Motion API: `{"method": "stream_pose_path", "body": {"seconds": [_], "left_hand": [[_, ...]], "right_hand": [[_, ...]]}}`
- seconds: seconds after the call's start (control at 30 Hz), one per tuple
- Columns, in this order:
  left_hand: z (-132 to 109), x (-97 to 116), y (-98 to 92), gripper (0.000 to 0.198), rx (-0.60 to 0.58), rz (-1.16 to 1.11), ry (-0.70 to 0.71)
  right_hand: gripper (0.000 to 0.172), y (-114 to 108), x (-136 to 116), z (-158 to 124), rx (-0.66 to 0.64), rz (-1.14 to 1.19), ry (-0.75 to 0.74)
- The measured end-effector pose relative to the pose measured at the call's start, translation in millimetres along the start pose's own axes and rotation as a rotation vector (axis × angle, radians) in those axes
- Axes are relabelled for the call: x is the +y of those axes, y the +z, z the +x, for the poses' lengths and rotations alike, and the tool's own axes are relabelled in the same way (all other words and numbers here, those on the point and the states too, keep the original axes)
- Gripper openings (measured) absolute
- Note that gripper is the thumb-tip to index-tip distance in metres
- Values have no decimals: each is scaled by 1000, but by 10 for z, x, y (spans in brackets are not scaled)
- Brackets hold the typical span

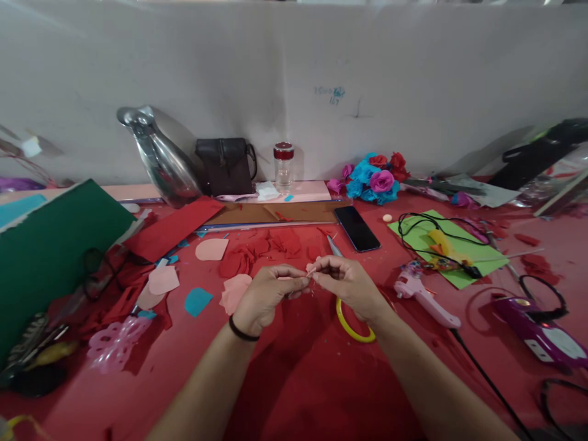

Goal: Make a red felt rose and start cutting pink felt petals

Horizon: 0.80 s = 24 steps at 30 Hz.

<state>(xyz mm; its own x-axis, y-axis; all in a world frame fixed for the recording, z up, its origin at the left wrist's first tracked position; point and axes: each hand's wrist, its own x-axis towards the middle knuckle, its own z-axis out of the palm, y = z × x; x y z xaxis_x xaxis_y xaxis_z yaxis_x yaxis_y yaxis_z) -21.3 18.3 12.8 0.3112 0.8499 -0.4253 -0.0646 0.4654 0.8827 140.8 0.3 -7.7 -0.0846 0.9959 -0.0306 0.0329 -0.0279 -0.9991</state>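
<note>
Over the red tabletop point(294, 380), my left hand point(271, 291) and my right hand point(346, 282) meet fingertip to fingertip. Both pinch a small, thin piece of pink paper point(311, 271), mostly hidden by the fingers. Beneath my right hand lies a pair of scissors point(353, 327); its yellow handle loop and grey blade tip show on either side of the hand. Pink paper petals point(236, 291) lie beside my left hand, and crumpled red paper petals point(261, 248) are just beyond it. A teal petal point(197, 301) lies farther left.
A pink glue gun point(425, 298) with a black cord lies right of my hands, near a purple power strip point(539, 331). Farther back are a phone point(357, 228), paper flowers point(374, 177), a glass bottle point(283, 168), a dark bag point(225, 166) and a steel jug point(160, 156).
</note>
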Motion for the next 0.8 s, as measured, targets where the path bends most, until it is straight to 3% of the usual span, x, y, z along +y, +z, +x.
{"method": "stream_pose_path", "body": {"seconds": [0.23, 0.6, 0.8], "left_hand": [[-29, 22, 32, 13, 16, 125, 31], [-19, 5, -11, 11, -105, 113, 82], [-4, -9, -4, 9, -40, 105, 90]], "right_hand": [[13, -3, 1, 4, 4, -51, 18], [14, -4, 6, 1, 4, -6, 16], [13, 7, 2, -6, 10, -1, 19]]}}
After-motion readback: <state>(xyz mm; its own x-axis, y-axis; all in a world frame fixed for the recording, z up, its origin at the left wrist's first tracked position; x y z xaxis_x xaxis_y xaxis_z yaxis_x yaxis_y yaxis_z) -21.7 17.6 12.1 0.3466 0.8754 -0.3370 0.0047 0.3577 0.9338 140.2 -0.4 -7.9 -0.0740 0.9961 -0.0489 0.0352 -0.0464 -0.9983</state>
